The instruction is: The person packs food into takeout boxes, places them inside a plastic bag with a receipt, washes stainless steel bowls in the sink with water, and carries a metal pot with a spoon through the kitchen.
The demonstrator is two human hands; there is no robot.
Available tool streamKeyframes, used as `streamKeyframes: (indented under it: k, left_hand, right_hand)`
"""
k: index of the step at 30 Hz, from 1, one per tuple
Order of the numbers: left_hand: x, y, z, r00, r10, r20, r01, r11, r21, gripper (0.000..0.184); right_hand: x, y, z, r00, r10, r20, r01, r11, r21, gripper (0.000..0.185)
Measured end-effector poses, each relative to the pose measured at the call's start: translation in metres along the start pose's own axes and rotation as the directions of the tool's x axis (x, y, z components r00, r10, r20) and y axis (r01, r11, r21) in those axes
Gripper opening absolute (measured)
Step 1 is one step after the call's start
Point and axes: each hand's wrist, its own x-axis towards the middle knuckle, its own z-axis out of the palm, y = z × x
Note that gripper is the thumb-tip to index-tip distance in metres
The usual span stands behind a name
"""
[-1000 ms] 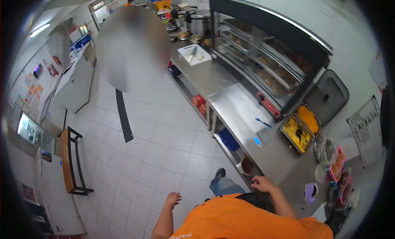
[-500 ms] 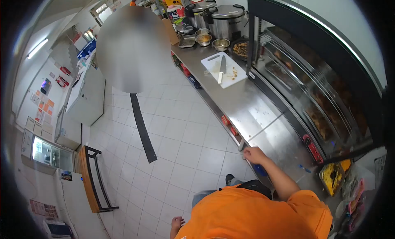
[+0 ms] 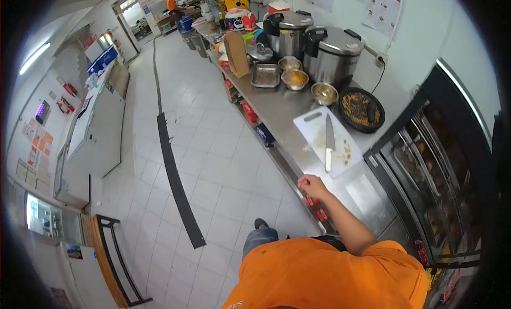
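My right hand (image 3: 312, 185) hovers by the front edge of the steel counter (image 3: 362, 194), fingers curled in; whether anything small is inside cannot be made out. Just beyond it lies a white cutting board (image 3: 313, 129) with a knife (image 3: 329, 141) and small brown bits on it. A black round pan (image 3: 361, 110) of brown crumbs stands behind the board, beside metal bowls (image 3: 324, 93). My left hand is out of the frame.
Two large metal cookers (image 3: 334, 54) stand against the wall. A glass display cabinet (image 3: 431, 165) is at the right. White freezers (image 3: 96, 128) and a wooden bench (image 3: 109, 261) line the left. A person in orange (image 3: 172, 5) stands far off.
I have moved forward along the counter, so the board, pan and cookers are nearer. My left hand has left the view. A grey blur no longer covers the aisle.
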Motion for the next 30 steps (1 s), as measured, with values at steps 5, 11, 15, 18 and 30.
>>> streamKeyframes:
  k: [5, 11, 15, 18, 30]
  left_hand:
    - [0.121, 0.188, -0.133, 0.975, 0.222, 0.000, -0.202, 0.888, 0.414, 0.032]
    - [0.156, 0.622, -0.127, 0.428, 0.902, -0.053, -0.800, 0.406, 0.441, 0.020]
    - [0.108, 0.816, -0.032, 0.444, 0.890, 0.106, -0.889, 0.423, 0.175, 0.018]
    - [0.106, 0.899, 0.040, 0.474, 0.845, 0.248, -0.880, 0.455, 0.133, 0.023]
    - [0.129, 1.146, 0.316, -0.118, 0.760, 0.639, -0.837, -0.422, 0.348, 0.012]
  right_hand:
    - [0.082, -0.013, -0.002, 0.986, 0.101, -0.132, -0.101, 0.995, 0.002, 0.011]
    - [0.177, -0.024, -0.033, 0.915, 0.158, -0.371, -0.112, 0.984, 0.142, 0.010]
    - [0.278, -0.008, -0.038, 0.851, 0.221, -0.476, -0.052, 0.938, 0.344, 0.009]
    - [0.355, -0.001, -0.052, 0.768, 0.274, -0.578, -0.057, 0.930, 0.364, 0.012]
    - [0.574, 0.004, -0.081, 0.287, 0.418, -0.862, -0.091, 0.907, 0.410, 0.027]
